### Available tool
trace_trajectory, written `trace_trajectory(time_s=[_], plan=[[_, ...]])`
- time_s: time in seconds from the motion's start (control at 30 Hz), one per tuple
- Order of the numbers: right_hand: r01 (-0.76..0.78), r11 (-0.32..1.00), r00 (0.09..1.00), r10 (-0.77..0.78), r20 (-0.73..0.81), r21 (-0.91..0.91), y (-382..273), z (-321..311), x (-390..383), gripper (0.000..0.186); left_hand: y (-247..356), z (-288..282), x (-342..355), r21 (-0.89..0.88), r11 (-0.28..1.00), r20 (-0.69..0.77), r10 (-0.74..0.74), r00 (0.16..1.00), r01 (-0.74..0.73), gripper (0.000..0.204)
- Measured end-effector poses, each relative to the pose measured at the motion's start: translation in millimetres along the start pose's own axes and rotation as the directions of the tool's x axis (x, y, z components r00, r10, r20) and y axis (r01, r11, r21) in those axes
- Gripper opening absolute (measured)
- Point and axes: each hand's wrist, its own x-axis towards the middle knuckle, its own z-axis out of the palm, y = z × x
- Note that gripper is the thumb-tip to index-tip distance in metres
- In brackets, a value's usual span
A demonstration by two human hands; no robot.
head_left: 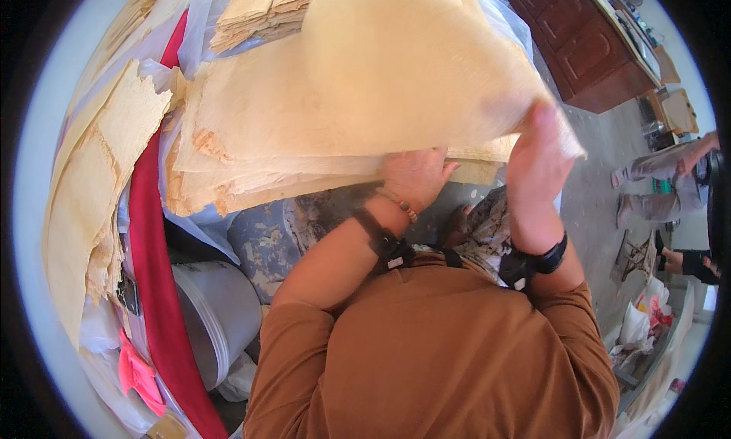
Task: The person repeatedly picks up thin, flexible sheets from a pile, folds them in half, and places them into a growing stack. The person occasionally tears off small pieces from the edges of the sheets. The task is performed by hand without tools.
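Note:
A large, thin tan sheet (411, 73) with uneven edges is lifted and blurred by motion above a stack of similar sheets (251, 184). At its right corner, my right hand (537, 161) is raised with the sheet's edge pinched between thumb and fingers; the thumb shows faintly behind it. My left hand (415, 176) rests at the near edge of the stack, below the raised sheet. Its thumb stands apart, and the sheet partly covers its fingertips. The stack's left corner is ragged and brownish.
More ragged sheets (95, 180) lie at the left, past a red strip (152, 264). Another pile (263, 12) is at the back. Below are a grey bucket (221, 309) and a pink cloth (139, 370). A wooden cabinet (582, 47) and other people (670, 184) are at right.

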Motion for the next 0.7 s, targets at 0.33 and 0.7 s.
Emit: trace_trajectory(time_s=[0.33,0.7], plan=[[-0.1,0.774,0.955,0.251,-0.157,0.625,21.7,-7.2,69.9,0.037,-52.0,-34.2,17.8,0.055,0.971,0.051,-0.237,0.97,0.234,0.051],[-0.017,0.86,0.998,0.045,-0.042,0.51,0.4,29.2,83.2,0.029,-153.2,-47.2,20.9,0.071,0.895,0.054,-0.445,0.894,0.441,0.067]])
